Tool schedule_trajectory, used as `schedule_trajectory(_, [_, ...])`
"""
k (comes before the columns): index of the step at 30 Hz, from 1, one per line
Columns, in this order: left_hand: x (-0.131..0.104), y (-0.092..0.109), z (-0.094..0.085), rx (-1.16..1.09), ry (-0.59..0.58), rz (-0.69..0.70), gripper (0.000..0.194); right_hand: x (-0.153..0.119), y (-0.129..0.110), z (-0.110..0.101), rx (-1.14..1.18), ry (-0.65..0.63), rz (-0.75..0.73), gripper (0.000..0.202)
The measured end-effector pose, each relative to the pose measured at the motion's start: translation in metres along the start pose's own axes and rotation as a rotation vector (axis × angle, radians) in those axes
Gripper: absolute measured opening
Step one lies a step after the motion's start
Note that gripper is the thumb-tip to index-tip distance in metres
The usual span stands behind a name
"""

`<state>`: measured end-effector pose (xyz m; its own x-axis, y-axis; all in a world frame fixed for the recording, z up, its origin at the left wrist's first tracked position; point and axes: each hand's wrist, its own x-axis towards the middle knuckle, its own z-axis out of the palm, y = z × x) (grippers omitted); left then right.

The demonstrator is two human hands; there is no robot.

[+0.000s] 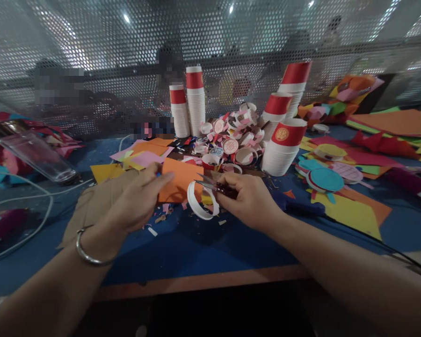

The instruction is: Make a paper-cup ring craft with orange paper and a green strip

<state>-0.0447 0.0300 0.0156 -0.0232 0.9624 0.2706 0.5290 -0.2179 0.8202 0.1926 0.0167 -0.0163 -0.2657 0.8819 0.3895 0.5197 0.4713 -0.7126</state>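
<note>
Left hand (pixel 140 199) pinches the orange paper (pixel 175 180) over the blue table (pixel 196 255), right hand (pixel 250 199) grips scissors (pixel 212 185) at its edge. White ring (pixel 193 202) dangles close by: a stray snip could nick it, a loose pinch could skew the cut!

Craft workspace with a blue-topped table (pixel 196 257) holding stacked paper cups (pixel 280 147), colored paper sheets (pixel 351 210), cut cup pieces (pixel 231 140) and scattered scraps, before a perforated metal screen (pixel 126 51).
</note>
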Motion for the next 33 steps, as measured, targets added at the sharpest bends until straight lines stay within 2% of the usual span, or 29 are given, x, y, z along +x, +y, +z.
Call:
schedule_trajectory(4, [-0.015, 0.011, 0.02, -0.277, -0.234, -0.254, 0.016, -0.001, 0.0, -0.002, -0.013, 0.031, 0.012, 0.008])
schedule_trajectory(7, [-0.023, 0.019, 0.028, -0.4, -0.29, -0.356, 0.026, 0.0, 0.0, -0.002, -0.037, 0.041, 0.001, 0.005])
schedule_trajectory(11, [-0.03, 0.027, 0.028, -0.577, -0.321, -0.492, 0.031, 0.0, 0.001, -0.002, -0.089, 0.041, -0.013, 0.007])
schedule_trajectory(15, [-0.037, 0.026, 0.024, -0.765, -0.332, -0.482, 0.028, 0.001, 0.003, -0.001, -0.106, 0.026, -0.03, 0.005])
schedule_trajectory(18, [-0.042, 0.022, 0.022, -0.806, -0.346, -0.468, 0.045, 0.001, 0.003, -0.001, -0.096, 0.022, -0.034, 0.008])
schedule_trajectory(20, [-0.043, 0.02, 0.021, -0.792, -0.357, -0.478, 0.047, 0.002, 0.003, -0.001, -0.099, 0.018, -0.028, 0.01])
schedule_trajectory(23, [-0.042, 0.017, 0.021, -0.806, -0.395, -0.476, 0.039, 0.002, 0.002, -0.001, -0.08, 0.012, -0.011, 0.011])
schedule_trajectory(27, [-0.041, 0.017, 0.021, -0.873, -0.562, -0.451, 0.024, 0.003, 0.003, -0.001, -0.036, 0.0, 0.001, 0.016])
schedule_trajectory(33, [-0.043, 0.014, 0.022, -0.915, -0.552, -0.502, 0.01, 0.002, 0.006, -0.002, 0.014, -0.01, 0.04, 0.019])
